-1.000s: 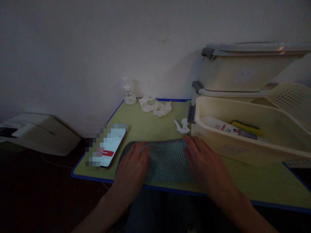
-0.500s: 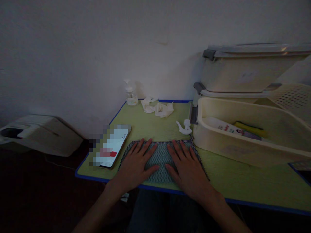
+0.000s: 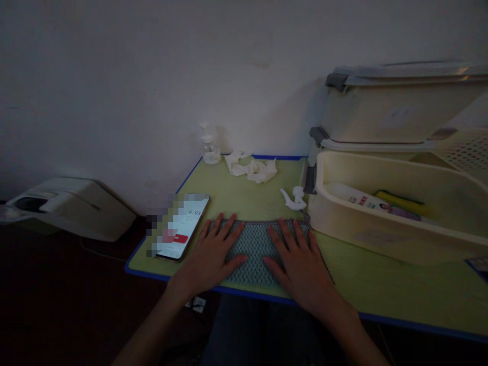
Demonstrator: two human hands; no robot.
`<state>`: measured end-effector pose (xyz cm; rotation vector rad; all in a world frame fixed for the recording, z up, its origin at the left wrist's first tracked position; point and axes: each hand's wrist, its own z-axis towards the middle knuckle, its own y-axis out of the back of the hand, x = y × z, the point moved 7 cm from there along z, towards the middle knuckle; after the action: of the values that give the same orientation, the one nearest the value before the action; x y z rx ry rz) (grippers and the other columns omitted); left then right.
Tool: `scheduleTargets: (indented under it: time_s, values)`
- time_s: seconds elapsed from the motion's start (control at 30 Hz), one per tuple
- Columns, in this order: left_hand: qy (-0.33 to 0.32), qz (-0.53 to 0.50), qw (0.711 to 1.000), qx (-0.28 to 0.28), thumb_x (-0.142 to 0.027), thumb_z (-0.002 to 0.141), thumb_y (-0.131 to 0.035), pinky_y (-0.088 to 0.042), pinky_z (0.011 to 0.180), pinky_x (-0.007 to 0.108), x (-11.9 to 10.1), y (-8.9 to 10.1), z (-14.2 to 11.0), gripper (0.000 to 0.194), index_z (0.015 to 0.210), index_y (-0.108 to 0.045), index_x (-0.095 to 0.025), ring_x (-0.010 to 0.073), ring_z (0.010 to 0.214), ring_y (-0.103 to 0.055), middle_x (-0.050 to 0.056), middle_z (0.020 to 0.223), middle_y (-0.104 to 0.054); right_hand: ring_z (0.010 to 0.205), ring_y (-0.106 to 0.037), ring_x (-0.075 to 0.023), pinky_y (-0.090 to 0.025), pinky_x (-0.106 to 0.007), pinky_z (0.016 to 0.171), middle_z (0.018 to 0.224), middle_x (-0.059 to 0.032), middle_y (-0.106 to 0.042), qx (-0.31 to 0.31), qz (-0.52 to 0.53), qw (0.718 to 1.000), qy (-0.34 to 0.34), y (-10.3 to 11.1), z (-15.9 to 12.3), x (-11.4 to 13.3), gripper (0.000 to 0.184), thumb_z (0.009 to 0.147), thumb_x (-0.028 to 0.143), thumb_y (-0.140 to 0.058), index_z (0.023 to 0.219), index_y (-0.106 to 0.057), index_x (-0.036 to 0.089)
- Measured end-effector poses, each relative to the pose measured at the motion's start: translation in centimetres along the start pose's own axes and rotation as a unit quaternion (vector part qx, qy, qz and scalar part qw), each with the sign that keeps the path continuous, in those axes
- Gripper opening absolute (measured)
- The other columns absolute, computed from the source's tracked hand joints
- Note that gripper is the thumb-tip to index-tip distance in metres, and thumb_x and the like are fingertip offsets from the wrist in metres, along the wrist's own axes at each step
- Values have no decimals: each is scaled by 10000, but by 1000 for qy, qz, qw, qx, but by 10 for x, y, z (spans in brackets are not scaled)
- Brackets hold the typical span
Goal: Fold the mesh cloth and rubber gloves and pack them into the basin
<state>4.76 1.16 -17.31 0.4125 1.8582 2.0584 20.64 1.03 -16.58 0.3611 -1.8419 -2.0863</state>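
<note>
A blue-green cloth (image 3: pixel 253 254) with a bumpy texture and a dark checked border lies flat at the table's front edge. My left hand (image 3: pixel 213 254) rests palm down over its left side, fingers spread, the fingertips near the far border. On the right side lies my right hand (image 3: pixel 301 262), also palm down with its fingers apart. Between the two thumbs the middle of the cloth shows; its side parts are covered by my hands. Left of my left hand is a phone (image 3: pixel 183 229) with a lit screen, partly blurred out.
The table (image 3: pixel 244 195) has a blue rim. A white spray nozzle (image 3: pixel 294 199) lies beside a cream bin (image 3: pixel 366 231) holding a tube and a yellow item. Storage boxes (image 3: pixel 381 109) stack behind it. Crumpled tissue (image 3: pixel 261 170) and a pump bottle (image 3: pixel 210 151) stand near the wall.
My left hand has slid slightly left and away from me on the cloth. My right hand stays about where it was. The whole view has shifted a little.
</note>
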Motion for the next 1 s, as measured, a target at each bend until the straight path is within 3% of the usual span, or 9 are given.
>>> scheduleTargets:
  time_s: [0.2, 0.3, 0.43, 0.53, 0.8, 1.0]
  values:
    - [10, 11, 1000, -15, -575, 891, -293, -242, 1080, 540, -5, -2, -6, 631, 1428, -242, -247, 319, 1386, -171, 72, 1516, -215, 1323, -229, -415, -247, -639, 1004, 1453, -142, -300, -18, 15, 999, 34, 1, -7, 0, 554, 892, 494, -405, 1363, -429, 204]
    - [22, 13, 999, -21, -533, 900, -328, -287, 1074, 507, 1, 1, -5, 598, 1406, -304, -214, 302, 1374, -226, 98, 1495, -269, 1286, -317, -409, -318, -629, 977, 1407, -137, -387, -64, 20, 996, 60, 2, -10, -2, 528, 878, 480, -442, 1317, -488, 190]
    - [107, 7, 993, -45, -219, 934, -308, -397, 1016, 404, 27, 19, 3, 411, 1312, -441, -126, 236, 1247, -454, 140, 1355, -477, 1169, -483, -319, -462, -485, 928, 1256, -157, -535, -170, 26, 984, 51, 9, -16, -17, 346, 901, 239, -403, 1145, -609, 106]
    - [140, 13, 990, -6, -62, 878, -292, -470, 904, 355, 43, 26, 8, 419, 1222, -522, -125, 206, 1070, -585, 129, 1203, -588, 1055, -546, -278, -512, -426, 867, 1161, -179, -574, -224, 24, 974, 19, 15, -22, -32, 346, 883, 108, -332, 1029, -643, 71]
    - [154, -6, 984, 87, -150, 854, -428, -449, 810, 342, 55, 23, 14, 203, 925, -619, -151, 227, 946, -591, 95, 986, -620, 885, -586, -257, -542, -420, 750, 1011, -172, -600, -303, 49, 952, -6, 25, -32, -46, 289, 882, 159, -352, 899, -634, 98]
    - [155, -32, 985, 69, -112, 805, -438, -404, 693, 291, 55, 27, 17, 129, 805, -553, -171, 191, 832, -563, 55, 878, -585, 824, -611, -220, -538, -385, 732, 1031, -168, -586, -312, 94, 945, -45, 26, -35, -54, 279, 882, 192, -367, 890, -637, 120]
